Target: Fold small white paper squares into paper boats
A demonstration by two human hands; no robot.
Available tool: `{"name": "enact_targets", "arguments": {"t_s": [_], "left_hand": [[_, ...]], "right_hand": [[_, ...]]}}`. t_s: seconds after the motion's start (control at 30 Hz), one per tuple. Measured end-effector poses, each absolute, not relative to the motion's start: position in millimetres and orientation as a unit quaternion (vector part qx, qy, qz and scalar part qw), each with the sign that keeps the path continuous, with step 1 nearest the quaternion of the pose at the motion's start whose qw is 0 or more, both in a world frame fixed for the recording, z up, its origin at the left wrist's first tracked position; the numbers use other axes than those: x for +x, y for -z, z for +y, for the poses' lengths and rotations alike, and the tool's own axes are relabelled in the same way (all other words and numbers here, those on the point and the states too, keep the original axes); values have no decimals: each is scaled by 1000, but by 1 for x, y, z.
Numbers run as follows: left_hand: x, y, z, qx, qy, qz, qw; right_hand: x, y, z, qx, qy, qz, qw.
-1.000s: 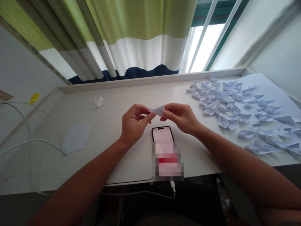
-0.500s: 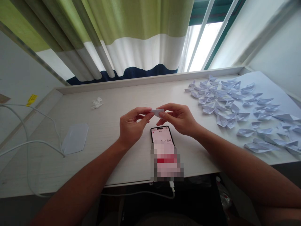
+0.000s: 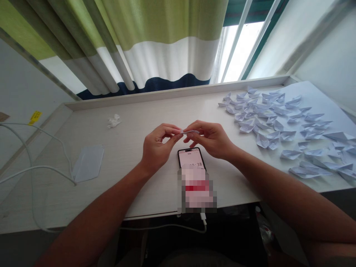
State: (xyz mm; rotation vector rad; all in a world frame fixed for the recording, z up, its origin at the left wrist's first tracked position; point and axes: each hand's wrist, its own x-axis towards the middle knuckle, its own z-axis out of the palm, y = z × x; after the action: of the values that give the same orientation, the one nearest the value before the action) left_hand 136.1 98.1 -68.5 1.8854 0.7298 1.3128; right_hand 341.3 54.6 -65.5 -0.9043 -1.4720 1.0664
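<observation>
Between my two hands, above the table's middle, is a small piece of folded white paper (image 3: 190, 132), seen nearly edge-on. My left hand (image 3: 159, 145) pinches its left end between thumb and fingertips. At the other end, the thumb and fingers of my right hand (image 3: 210, 139) are closed on it, covering part of the paper. Just below the hands lies a phone (image 3: 190, 159) with a lit screen showing a timer; its lower part is pixelated. Many folded paper boats (image 3: 263, 107) are spread to the right of my right hand.
The white table (image 3: 130, 193) has a raised back edge. On the left lie flat white paper sheets (image 3: 88, 162), a crumpled tissue (image 3: 114, 121) and looping white cables (image 3: 36, 168). A charging cable (image 3: 167, 225) runs from the phone below the front edge. A curtain (image 3: 167, 48) hangs behind.
The folded paper has tilted from showing its face to nearly edge-on. Both hands keep hold of it, with the right fingers shifted slightly. The view has moved a little.
</observation>
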Motion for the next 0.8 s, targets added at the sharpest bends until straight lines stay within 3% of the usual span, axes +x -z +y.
{"name": "enact_targets", "arguments": {"t_s": [0.5, 0.8], "left_hand": [[140, 65, 101, 627, -478, 304, 535], [134, 63, 100, 684, -467, 291, 479]], "right_hand": [[338, 60, 51, -419, -439, -598, 523], [340, 59, 52, -421, -457, -584, 522]]}}
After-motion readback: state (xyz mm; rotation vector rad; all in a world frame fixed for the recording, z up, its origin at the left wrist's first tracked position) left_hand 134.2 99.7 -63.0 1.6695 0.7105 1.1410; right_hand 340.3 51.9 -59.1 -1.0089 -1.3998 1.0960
